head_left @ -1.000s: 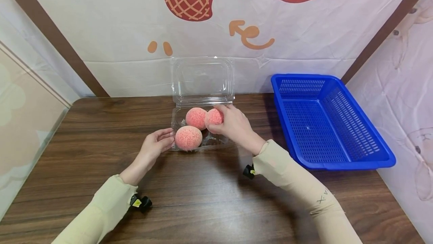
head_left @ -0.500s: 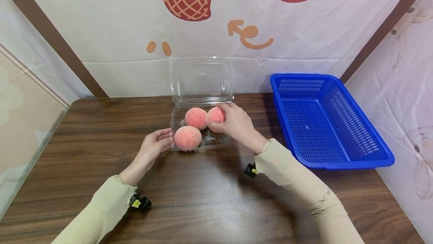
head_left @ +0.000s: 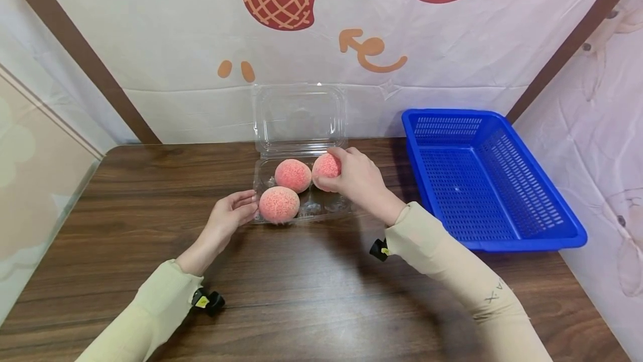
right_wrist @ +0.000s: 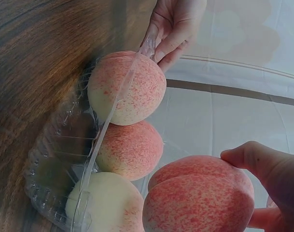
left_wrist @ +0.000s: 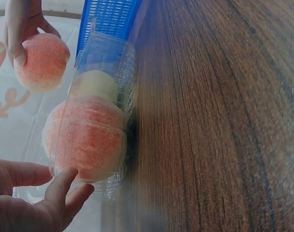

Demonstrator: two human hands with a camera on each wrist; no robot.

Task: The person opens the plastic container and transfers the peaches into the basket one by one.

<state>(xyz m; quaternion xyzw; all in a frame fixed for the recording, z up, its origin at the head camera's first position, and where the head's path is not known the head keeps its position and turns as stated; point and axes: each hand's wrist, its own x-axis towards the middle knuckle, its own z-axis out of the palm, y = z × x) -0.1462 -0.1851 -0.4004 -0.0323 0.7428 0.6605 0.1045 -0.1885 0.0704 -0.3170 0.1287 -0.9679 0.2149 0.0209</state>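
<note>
A clear plastic clamshell box (head_left: pixel 311 208) lies on the table with its lid (head_left: pixel 301 116) raised against the back wall. My right hand (head_left: pixel 359 178) grips a pink peach (head_left: pixel 327 167) above the box's back right part, thumb and fingers on opposite sides. In the box sit a front left peach (head_left: pixel 279 204) and a back left peach (head_left: pixel 293 176). The right wrist view also shows a paler peach (right_wrist: pixel 105 203) in the box, below the held one and hidden in the head view. My left hand (head_left: pixel 231 214) pinches the box's left rim beside the front peach.
A blue perforated plastic basket (head_left: pixel 494 245) stands on the right of the dark wooden table (head_left: pixel 281 295). A printed white cloth (head_left: pixel 176 44) hangs behind the table, and more cloth hangs along both sides.
My right hand has shifted a little to the right and back with its peach, opening a small gap from the back left peach. My left hand stays at the box's left rim.
</note>
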